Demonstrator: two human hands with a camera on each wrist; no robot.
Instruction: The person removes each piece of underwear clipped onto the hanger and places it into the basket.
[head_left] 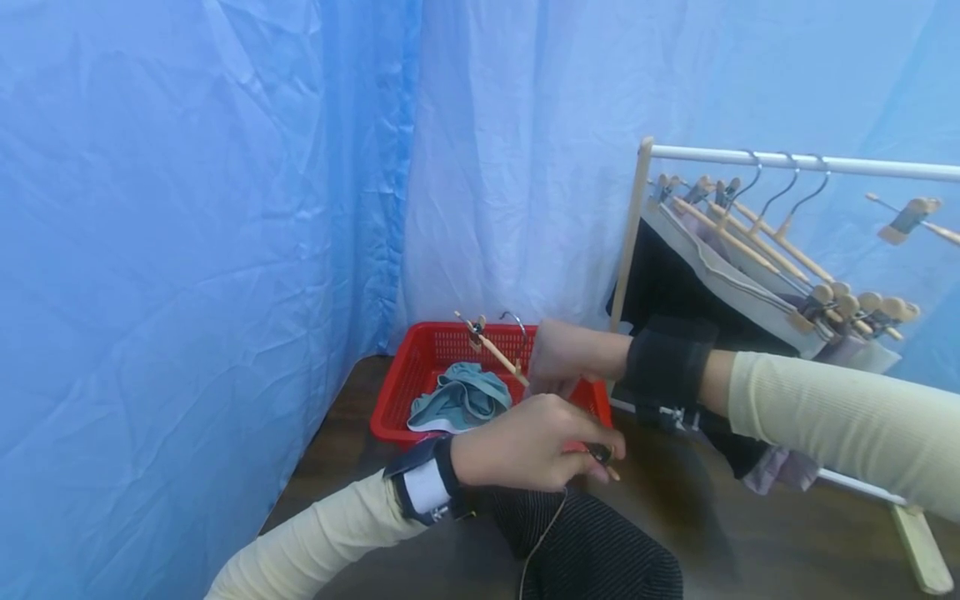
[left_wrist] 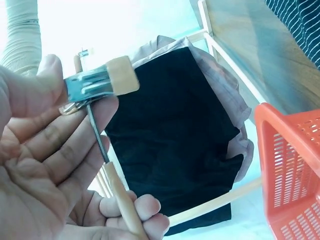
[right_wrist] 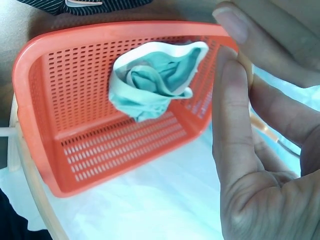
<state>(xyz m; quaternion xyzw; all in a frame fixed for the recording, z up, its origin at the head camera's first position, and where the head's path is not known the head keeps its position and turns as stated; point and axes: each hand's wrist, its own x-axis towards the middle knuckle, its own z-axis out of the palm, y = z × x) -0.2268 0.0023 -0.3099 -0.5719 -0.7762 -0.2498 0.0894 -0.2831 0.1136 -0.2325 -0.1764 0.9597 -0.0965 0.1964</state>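
Note:
My left hand [head_left: 536,442] pinches a metal clip with wooden tips [left_wrist: 102,80] at one end of a wooden clip hanger [head_left: 498,358]. Curled round the wooden bar of that same hanger, my right hand [head_left: 566,354] grips it near the middle. The hanger slants over the basket, its hook upward and its other clip [head_left: 476,332] at the far left end. No cloth hangs from the clips in view. Below lies a crumpled teal garment with a white band [right_wrist: 155,82], inside the red plastic basket [head_left: 390,408].
On the right stands a rack with a white rail [head_left: 862,164] and wooden legs. Several clip hangers hold clothes there, among them a black garment [left_wrist: 170,130]. Another hanger clip [head_left: 909,218] shows at the far right. A blue curtain [head_left: 225,208] hangs behind the dark table [head_left: 352,417].

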